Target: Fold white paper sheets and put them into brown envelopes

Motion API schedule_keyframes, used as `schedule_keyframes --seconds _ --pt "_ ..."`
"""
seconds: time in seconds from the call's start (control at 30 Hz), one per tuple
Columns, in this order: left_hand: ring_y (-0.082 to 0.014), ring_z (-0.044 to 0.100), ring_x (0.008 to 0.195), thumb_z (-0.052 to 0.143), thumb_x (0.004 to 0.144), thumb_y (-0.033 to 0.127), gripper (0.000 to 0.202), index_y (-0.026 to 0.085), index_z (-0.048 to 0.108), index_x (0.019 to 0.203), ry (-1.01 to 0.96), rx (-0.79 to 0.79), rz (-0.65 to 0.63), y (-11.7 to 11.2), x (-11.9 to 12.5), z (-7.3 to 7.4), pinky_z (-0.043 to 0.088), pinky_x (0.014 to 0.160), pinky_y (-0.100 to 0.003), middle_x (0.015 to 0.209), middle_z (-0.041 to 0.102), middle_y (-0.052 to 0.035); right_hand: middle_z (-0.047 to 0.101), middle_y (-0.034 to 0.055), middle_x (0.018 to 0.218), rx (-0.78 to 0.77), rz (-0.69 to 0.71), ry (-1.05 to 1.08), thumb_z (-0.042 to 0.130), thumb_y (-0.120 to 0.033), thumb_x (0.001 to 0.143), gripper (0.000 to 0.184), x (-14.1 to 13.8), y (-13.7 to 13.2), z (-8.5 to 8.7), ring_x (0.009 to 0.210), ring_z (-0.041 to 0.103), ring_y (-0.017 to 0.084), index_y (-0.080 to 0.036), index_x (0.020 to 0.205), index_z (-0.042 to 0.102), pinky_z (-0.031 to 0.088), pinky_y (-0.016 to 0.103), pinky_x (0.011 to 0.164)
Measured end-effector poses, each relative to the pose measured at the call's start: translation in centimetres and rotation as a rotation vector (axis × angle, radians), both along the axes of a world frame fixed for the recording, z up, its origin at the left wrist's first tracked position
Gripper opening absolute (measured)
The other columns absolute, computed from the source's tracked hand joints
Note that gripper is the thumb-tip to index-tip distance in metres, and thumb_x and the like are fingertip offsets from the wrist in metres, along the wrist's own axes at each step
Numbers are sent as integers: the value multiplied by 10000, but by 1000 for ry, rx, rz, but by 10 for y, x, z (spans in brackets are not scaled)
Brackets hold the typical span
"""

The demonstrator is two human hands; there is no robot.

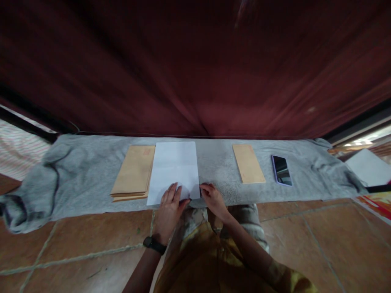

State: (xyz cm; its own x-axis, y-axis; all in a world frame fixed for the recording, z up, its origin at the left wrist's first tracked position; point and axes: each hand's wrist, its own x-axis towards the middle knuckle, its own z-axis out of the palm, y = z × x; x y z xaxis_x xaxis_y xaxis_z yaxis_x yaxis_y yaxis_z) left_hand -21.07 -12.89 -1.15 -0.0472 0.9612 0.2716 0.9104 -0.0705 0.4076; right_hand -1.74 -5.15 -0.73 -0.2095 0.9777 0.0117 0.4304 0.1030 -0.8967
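Observation:
A white sheet of paper (174, 167) lies flat on a grey cloth (91, 179) spread on the floor. My left hand (170, 205) rests on the sheet's near edge with its fingers stretched flat. My right hand (213, 198) pinches the sheet's near right corner with curled fingers. A stack of brown envelopes (134, 173) lies just left of the sheet, partly under it. A single brown envelope (248, 163) lies to the right, apart from both hands.
A phone (281, 170) with a dark screen lies right of the single envelope. A dark red curtain (195, 69) hangs behind the cloth. Brown floor tiles (76, 244) lie near me. A white sheet (368, 167) sits at the far right.

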Motion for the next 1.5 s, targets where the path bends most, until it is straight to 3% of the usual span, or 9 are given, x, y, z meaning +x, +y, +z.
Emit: schedule_keyframes --seconds 0.33,0.77,1.23,1.5 --pt "-355 499 1337 549 952 421 498 135 539 1359 105 42 -24 1 0 2 451 1075 -521 1439 547 -190 674 51 948 -68 83 -52 496 -195 898 310 1 -6 4 855 629 174 -214 1077 749 497 262 773" --pt "-340 507 1340 552 949 434 503 140 538 1357 120 41 -12 2 0 0 462 1077 -508 1423 568 -181 636 48 1007 19 112 -86 468 -97 887 390 0 -14 7 877 625 173 -220 1179 695 511 293 827" --pt "-332 504 1349 508 968 422 514 124 514 1387 122 34 -22 1 0 2 458 1089 -506 1426 568 -183 628 83 1198 150 136 -102 467 -87 903 465 -6 -21 19 1089 625 204 -238 1316 619 527 363 981" --pt "-336 508 1343 515 967 440 516 121 525 1373 99 29 -22 2 0 1 459 1097 -517 1422 569 -188 620 104 1230 137 145 -108 461 -84 908 463 -5 -22 20 1117 631 209 -215 1331 596 522 361 992"
